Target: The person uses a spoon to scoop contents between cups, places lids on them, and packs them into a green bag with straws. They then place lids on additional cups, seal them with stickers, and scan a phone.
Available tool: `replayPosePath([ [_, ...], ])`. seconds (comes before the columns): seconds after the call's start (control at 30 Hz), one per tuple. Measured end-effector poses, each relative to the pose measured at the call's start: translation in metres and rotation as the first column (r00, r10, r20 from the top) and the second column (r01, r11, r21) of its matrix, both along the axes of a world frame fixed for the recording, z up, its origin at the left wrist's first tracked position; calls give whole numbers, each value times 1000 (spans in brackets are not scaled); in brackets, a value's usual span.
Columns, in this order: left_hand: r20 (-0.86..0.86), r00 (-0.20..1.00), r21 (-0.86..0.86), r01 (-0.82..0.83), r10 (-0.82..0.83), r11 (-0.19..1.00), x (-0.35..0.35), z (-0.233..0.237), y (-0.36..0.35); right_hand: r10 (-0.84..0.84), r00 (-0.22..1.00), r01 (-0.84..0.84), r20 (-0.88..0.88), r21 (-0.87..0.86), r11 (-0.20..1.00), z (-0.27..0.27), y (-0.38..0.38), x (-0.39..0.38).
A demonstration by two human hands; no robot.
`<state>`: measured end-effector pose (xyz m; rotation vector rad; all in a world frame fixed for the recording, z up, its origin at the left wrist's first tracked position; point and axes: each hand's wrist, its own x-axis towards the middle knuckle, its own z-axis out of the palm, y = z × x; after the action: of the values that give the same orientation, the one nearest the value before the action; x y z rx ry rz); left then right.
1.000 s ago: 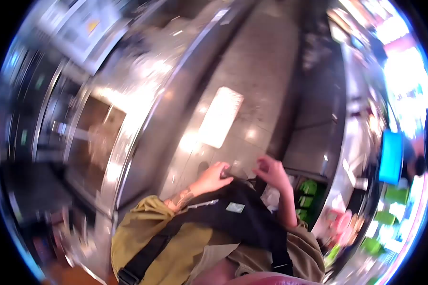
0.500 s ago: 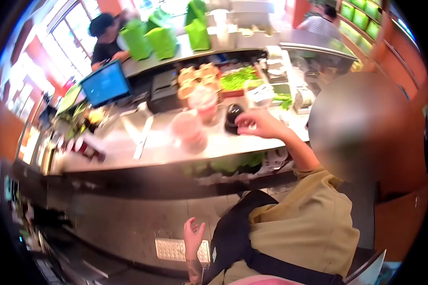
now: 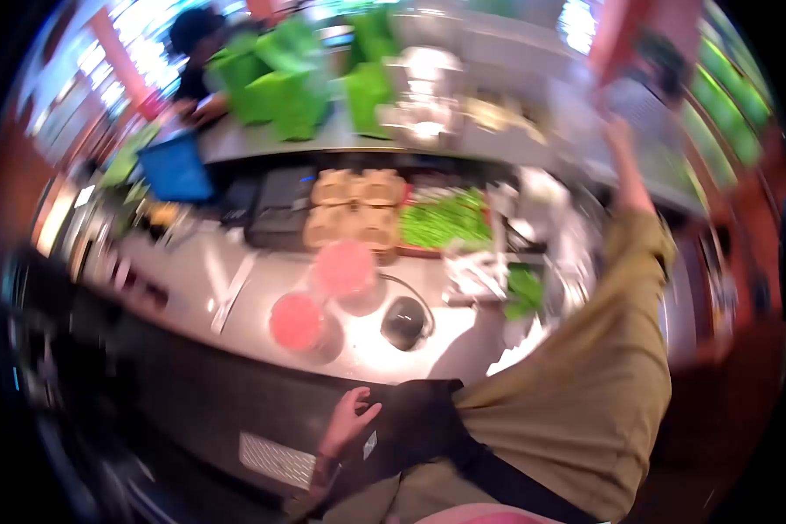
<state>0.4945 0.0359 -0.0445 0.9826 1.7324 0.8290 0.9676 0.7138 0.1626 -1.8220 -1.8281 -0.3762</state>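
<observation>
My left hand (image 3: 351,419) hangs low beside the dark apron, below the counter edge, its fingers apart and nothing in them. The right arm in an olive sleeve stretches up to the far right; my right hand (image 3: 617,129) is smeared by motion near a hazy, pale surface, and its fingers cannot be made out. On the steel counter (image 3: 262,349) stand two clear containers with pink contents, one nearer (image 3: 295,321) and one behind it (image 3: 343,269). To their right is a round black object (image 3: 403,323) with a thin dark loop around it.
Cardboard cup carriers (image 3: 352,214) and a tray of chopped greens (image 3: 445,218) line the counter's back. Green bags (image 3: 297,96) stand on the raised ledge. A blue screen (image 3: 175,168) is at left. A person in dark clothes (image 3: 192,80) is beyond the ledge.
My right hand has left the black object and reached up to the far right. The camera view has shifted, and the other person who stood near me at right is out of sight.
</observation>
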Motion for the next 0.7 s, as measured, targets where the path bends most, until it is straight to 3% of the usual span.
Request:
replayPosePath([
  [0.03,-80,997,-23,-19,17,1000,-2,-8,2,-4,997,2,-75,-27,1000,15,-1,-13],
  [0.07,-132,991,11,-14,15,1000,-4,-13,2,110,989,-130,-100,-221,966,27,27,-14],
  [0.1,-196,980,39,-17,24,999,-6,-9,4,296,955,-295,-21,-199,935,10,95,-3],
  [0.17,-140,989,24,-51,54,998,-12,5,11,309,949,-284,68,-246,927,-2,169,-10],
  [0.23,-283,957,-38,-70,57,997,-15,0,19,267,957,-236,111,-236,943,-8,199,-47],
  [0.3,-282,942,29,-180,180,983,-7,12,25,223,968,-193,114,-231,954,-18,210,-76],
  [0.37,-176,957,-22,-239,231,971,2,31,32,219,971,-194,99,-215,957,-25,210,-97],
  [0.47,-205,959,-101,-220,196,970,15,29,31,255,965,-243,60,-165,956,-31,195,-121],
  [0.57,-185,961,-61,-219,205,974,24,26,20,359,933,-361,-42,-64,931,-32,161,-140],
  [0.7,-187,952,-53,-258,244,965,30,32,13,623,737,-593,-262,193,782,-17,64,-175],
])
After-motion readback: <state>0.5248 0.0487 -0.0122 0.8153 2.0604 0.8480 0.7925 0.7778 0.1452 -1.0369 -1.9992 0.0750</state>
